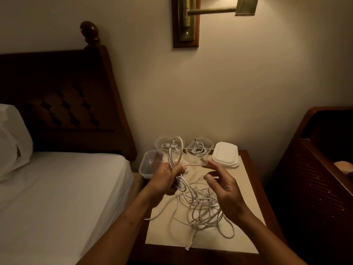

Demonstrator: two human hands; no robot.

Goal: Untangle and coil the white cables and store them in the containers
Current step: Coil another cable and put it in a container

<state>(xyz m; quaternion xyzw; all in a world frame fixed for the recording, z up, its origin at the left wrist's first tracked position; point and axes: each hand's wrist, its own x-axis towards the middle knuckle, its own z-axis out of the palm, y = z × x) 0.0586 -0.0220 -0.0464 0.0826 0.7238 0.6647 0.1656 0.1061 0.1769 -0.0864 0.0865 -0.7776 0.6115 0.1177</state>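
My left hand point(166, 178) grips a bundle of white cable loops point(176, 150) that stand up above the fist. A strand runs from that fist to the right, toward the fingertips of my right hand point(225, 190), whose fingers are spread and loosely bent; I cannot tell if they pinch it. Below both hands a tangle of white cables point(202, 209) lies on the pale mat point(246, 192). Behind stand clear containers: one at the left point(148, 167) looks empty, one behind it point(162, 143) and one further right point(199, 148) each hold a coiled cable.
A stack of white lids point(225, 154) lies at the mat's far right corner. The nightstand point(254, 169) stands between a bed point(57, 188) on the left and a dark wooden piece of furniture point(313, 169) on the right. A wall lamp point(191, 20) hangs above.
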